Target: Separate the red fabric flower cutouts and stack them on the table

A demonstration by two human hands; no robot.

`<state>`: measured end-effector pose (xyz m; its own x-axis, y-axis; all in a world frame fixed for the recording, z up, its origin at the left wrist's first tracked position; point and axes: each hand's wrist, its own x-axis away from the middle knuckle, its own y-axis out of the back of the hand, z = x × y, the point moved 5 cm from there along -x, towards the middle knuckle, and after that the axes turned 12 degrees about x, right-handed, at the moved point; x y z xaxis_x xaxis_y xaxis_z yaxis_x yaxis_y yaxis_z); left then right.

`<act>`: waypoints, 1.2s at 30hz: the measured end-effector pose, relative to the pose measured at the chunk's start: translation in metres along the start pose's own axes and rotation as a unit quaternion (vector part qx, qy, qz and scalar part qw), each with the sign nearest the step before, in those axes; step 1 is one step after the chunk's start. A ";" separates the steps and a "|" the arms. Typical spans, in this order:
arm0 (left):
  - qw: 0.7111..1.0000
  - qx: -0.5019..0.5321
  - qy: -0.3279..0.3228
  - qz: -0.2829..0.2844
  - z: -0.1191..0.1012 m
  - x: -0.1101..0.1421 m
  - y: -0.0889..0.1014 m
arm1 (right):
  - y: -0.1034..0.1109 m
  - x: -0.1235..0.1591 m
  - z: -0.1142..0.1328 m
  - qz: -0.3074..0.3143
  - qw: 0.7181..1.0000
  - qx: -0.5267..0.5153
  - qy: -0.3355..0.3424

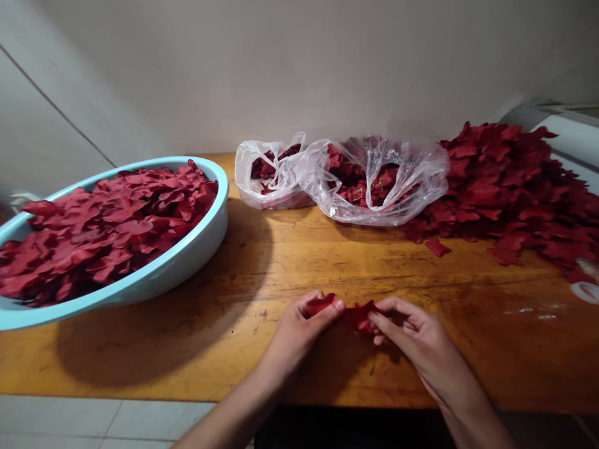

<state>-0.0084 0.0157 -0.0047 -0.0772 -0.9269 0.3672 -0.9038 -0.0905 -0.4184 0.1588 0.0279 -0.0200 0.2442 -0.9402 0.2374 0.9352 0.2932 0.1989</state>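
Note:
Above the front part of the wooden table, my left hand pinches a red fabric petal between thumb and fingers. Close beside it, my right hand grips another red petal piece by its edge. The two pieces nearly meet between my hands; whether they are joined I cannot tell. At the left stands a light blue basin heaped with red petals. A large pile of flat, scalloped red petal pieces lies at the right, with one loose piece at its front edge.
Two clear plastic bags, a smaller one and a larger one, stand open at the back with red pieces inside. A white ring-shaped object lies at the right edge. The wooden table meets a grey wall behind.

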 end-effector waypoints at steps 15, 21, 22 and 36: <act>0.970 -0.203 -0.132 0.012 -0.018 0.012 -0.008 | -0.018 0.006 0.010 0.012 0.997 -0.076 0.001; 0.999 -0.013 -0.033 0.007 0.004 0.004 -0.010 | -0.019 0.007 0.014 0.025 0.999 -0.021 -0.009; 1.000 -0.005 -0.028 -0.006 0.006 0.003 -0.008 | -0.018 0.008 0.015 0.022 1.000 -0.020 -0.008; 0.998 -0.043 -0.040 0.008 -0.004 0.006 -0.011 | -0.022 0.003 0.022 -0.016 0.997 -0.055 0.055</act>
<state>-0.0006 0.0124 0.0050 -0.0604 -0.9545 0.2921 -0.9357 -0.0478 -0.3497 0.1332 0.0225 -0.0024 0.2357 -0.9636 0.1262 0.9637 0.2485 0.0975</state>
